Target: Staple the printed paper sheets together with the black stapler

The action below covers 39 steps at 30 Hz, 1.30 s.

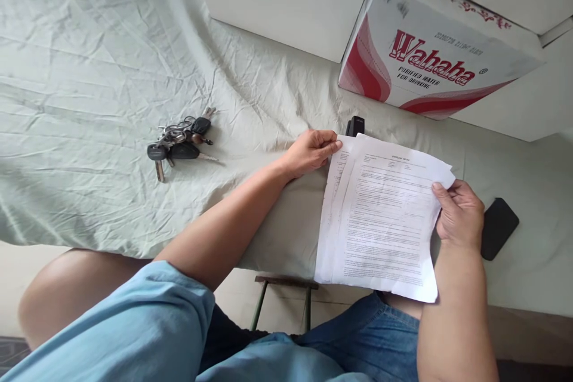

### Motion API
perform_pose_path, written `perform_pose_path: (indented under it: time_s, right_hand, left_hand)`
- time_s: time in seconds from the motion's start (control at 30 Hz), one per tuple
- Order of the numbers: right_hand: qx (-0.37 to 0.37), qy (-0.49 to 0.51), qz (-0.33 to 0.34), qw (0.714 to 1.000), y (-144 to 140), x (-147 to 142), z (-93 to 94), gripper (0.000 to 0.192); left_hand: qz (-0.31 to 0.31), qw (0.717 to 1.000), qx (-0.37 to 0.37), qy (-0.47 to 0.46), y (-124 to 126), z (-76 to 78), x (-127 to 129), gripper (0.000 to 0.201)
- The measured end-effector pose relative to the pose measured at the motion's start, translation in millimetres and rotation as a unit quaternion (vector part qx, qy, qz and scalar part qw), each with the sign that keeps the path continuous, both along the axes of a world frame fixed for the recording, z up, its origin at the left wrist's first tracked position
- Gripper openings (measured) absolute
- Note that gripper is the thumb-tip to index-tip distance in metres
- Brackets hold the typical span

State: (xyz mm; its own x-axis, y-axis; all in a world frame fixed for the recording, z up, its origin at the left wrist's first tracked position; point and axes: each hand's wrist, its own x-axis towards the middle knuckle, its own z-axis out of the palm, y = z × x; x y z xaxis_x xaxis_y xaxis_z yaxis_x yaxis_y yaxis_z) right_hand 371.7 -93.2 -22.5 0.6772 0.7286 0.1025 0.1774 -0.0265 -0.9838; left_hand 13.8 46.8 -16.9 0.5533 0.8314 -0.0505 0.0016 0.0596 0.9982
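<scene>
**Printed sheets held by both hands at the table edge**

On the table, under a wrinkled pale green cloth (89, 59), we see the biggest item at the far right — a red-and-white Wahaha box (421, 59) against the wall. Nearer us, the printed sheets (380, 221) hang over the table edge, above the lap. There are at least two, slightly fanned. We judge them light and limp, easy to crease or slide apart, so the opposite upper corners are the sensible places to pinch.

The left hand (311, 152) is closed on the top left corner, thumb over fingers. The right hand (459, 215) grips the right edge near the top — thumb on the printed face.

Smaller things lie around: a dark phone (501, 228) just beside the right hand, a bunch of keys (181, 140) well left, and a small black object (356, 126) behind the sheets; we cannot tell what it is.
</scene>
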Motion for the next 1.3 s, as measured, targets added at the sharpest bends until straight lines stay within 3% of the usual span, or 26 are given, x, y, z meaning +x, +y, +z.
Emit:
perform_pose_path:
  time_s: [0.33, 0.53, 0.7, 1.03, 1.3]
  right_hand:
    - [-0.02, -0.005, 0.01, 1.0, 1, -7, 1.3, 0.053]
    - [-0.014, -0.02, 0.002, 1.0, 3, -9, -1.8, 0.055]
    - [0.019, -0.035, -0.052, 0.998, 6, 0, -2.8, 0.055]
    - [0.009, -0.026, -0.026, 0.999, 10, -5, -8.5, 0.055]
    - [0.002, -0.045, 0.004, 0.999, 13, -18, -13.5, 0.054]
  left_hand:
    - [-0.007, 0.999, 0.032, -0.014, -1, -1.5, 2, 0.068]
    - [-0.029, 0.988, 0.116, 0.098, 4, -3.0, 2, 0.043]
    - [-0.023, 0.99, 0.101, 0.092, 5, -6.2, 2, 0.033]
    - [-0.033, 0.998, 0.062, 0.004, 1, -3.8, 2, 0.057]
    - [-0.039, 0.986, 0.108, 0.12, 4, -7.9, 5, 0.062]
